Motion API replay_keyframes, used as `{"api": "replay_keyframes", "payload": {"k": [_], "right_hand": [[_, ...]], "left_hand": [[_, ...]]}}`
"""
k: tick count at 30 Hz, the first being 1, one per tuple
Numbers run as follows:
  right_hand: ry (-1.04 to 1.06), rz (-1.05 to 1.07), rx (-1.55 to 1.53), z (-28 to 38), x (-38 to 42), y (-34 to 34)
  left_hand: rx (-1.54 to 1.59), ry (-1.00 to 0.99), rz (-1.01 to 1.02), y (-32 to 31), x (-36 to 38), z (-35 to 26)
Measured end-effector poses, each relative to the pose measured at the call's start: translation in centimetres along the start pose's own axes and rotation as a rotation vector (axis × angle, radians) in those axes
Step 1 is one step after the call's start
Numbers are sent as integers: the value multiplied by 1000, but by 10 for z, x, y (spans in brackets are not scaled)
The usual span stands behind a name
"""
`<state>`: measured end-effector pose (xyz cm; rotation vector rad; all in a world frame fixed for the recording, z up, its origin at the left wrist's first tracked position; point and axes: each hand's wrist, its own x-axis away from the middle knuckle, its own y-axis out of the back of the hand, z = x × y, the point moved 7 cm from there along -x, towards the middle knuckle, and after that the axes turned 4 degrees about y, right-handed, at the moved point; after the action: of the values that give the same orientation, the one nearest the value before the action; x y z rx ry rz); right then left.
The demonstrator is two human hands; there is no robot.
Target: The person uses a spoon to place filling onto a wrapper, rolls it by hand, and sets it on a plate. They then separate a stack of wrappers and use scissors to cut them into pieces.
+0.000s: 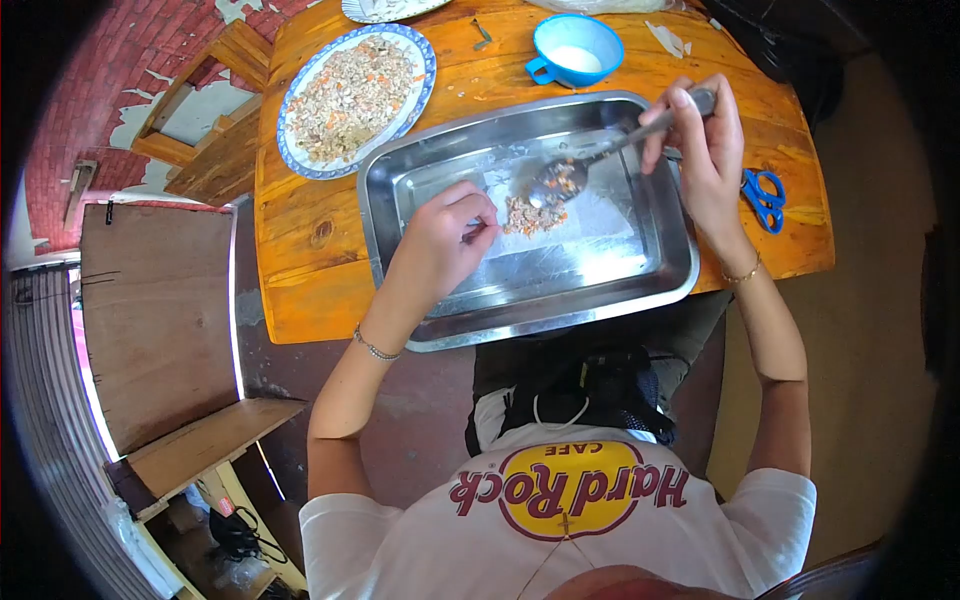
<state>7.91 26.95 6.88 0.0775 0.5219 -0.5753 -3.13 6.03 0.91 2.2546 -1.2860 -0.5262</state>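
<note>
Right grip (703, 145) closed on a metal spoon (618, 147), low over chopped filling (535, 219) on a pale sheet (608, 217); left hand (448, 242) curled beside, hold unclear; tray (553, 327) at counter's (312, 301) near edge, apparently to catch spills.

Upper plate (392, 9) cut off by the top edge.

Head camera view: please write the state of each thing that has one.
Spoon: tilted, in right hand, mixture in bowl
Large plate: loaded with mixture
Blue cup: upright, white contents inside
Metal tray: thin sheet and mixture inside
Scissors: on table, blades unclear
Left hand: fingers curled, grip unclear
</note>
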Motion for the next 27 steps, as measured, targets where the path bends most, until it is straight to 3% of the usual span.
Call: {"api": "replay_keyframes", "payload": {"k": [11,13,19,27], "right_hand": [[-48,79,39,-14,4,-4],[-177,-17,16,-15,9,-3],[-234,-78,33,-17,9,18],[-83,-54,14,1,-1,-1]], "left_hand": [[-26,26,-6,-1,-1,-2],[-20,31,-8,-1,-1,-3],[-31,37,-13,0,-2,-9],[-81,27,6,1,-3,-9]]}}
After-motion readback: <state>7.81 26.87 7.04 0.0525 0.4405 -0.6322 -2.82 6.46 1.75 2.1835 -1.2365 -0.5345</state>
